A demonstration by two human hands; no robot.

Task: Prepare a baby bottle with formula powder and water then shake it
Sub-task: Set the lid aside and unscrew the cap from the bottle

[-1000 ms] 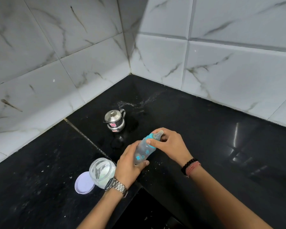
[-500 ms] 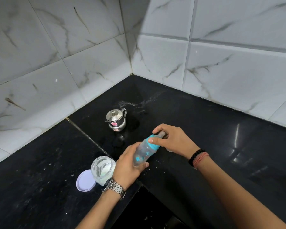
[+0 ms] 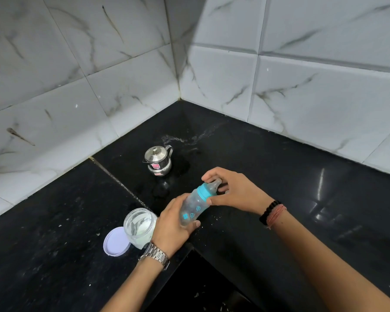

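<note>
While L hand point(image 3: 171, 224) grips bottle point(image 3: 193, 210), R fingers point(image 3: 212, 201) touch collar.

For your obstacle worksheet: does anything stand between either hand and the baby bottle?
Nothing visible does. The left hand grips the baby bottle round its body, and the right hand has its thumb against the blue collar.

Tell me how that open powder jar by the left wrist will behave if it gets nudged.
The powder jar looks like thin clear plastic holding little powder, so probably light and easily shoved. Its lid lies off beside it, so tipping would likely spill. The glossy counter may let it slide.
</note>
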